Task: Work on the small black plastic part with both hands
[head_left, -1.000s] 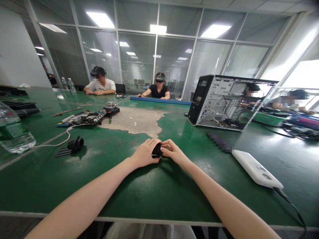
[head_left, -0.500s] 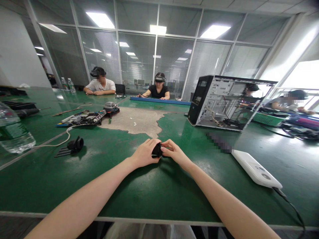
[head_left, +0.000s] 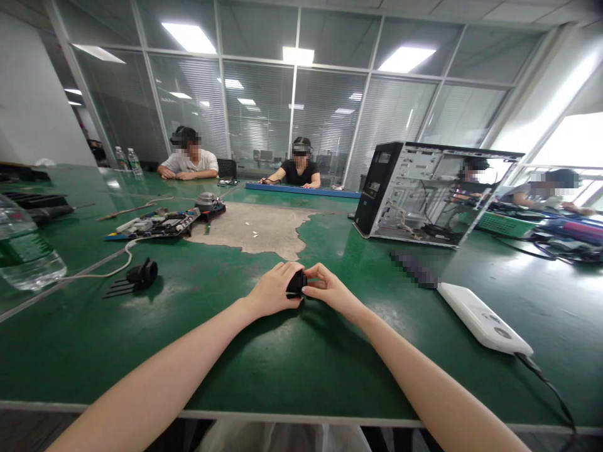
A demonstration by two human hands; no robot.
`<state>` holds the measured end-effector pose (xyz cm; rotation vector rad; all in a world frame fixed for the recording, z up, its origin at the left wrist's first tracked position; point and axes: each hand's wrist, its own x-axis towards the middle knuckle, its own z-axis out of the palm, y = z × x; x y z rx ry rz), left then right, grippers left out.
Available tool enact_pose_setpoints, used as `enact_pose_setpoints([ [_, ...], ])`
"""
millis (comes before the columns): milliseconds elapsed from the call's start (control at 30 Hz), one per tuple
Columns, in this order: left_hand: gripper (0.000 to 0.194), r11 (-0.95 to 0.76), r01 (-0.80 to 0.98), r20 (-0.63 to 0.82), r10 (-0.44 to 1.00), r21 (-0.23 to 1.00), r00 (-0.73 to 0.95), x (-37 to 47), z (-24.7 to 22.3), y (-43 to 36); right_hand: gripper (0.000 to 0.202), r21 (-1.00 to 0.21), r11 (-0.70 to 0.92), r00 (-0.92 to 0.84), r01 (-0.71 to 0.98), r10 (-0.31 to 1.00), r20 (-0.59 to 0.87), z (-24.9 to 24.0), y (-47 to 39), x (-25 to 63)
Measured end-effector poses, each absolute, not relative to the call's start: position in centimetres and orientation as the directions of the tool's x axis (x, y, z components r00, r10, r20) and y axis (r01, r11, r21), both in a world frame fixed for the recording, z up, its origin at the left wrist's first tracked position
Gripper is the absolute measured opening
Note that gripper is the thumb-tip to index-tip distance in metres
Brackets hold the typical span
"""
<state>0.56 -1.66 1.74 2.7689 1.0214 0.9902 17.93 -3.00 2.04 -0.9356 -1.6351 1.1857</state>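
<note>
A small black boxy part (head_left: 295,284) is held low over the green table (head_left: 264,370), straight in front of me. Wrapped round its left and top sides is my left hand (head_left: 274,290), closed on it. My right hand (head_left: 325,285) pinches the part's right edge between thumb and fingers. What exactly the part is cannot be made out, as the fingers cover much of it. Off to the left lies a black plastic piece (head_left: 141,274) with a round collar and several flat prongs, touched by neither hand.
An opened computer case (head_left: 372,194) stands at the right rear. A white power bank (head_left: 485,320) with a cable lies at right. A circuit board (head_left: 160,224) and a water bottle (head_left: 28,251) are at left. Several people sit around the table; a blue bar (head_left: 301,189) lies at the far side.
My right thumb and fingers have shifted very slightly at the black part's right edge. My left hand keeps its hold, and the things on the table stay where they were.
</note>
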Motion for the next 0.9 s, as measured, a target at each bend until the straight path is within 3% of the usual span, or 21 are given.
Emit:
enact_pose_setpoints([
  [333, 0.057, -0.784, 0.573, 0.550, 0.596, 0.241, 0.585, 0.5, 1.7, -1.7, 0.035, -0.977, 0.177, -0.267, 0.118, 0.954, 0.140, 1.1, -2.3, 17.9],
  [533, 0.056, -0.779, 0.579, 0.551, 0.601, 0.242, 0.579, 0.5, 1.7, -1.6, 0.035, -0.962, 0.256, -0.337, 0.095, 0.918, 0.211, 1.5, -2.6, 18.1],
  [700, 0.056, -0.779, 0.577, 0.549, 0.603, 0.247, 0.579, 0.5, 1.7, -1.6, 0.027, -0.970, 0.218, -0.296, 0.108, 0.939, 0.178, 1.6, -2.8, 17.9],
  [900, 0.057, -0.782, 0.574, 0.545, 0.600, 0.245, 0.585, 0.5, 1.7, -1.7, 0.035, -0.980, 0.166, -0.281, 0.114, 0.951, 0.128, 1.0, -2.3, 18.0],
])
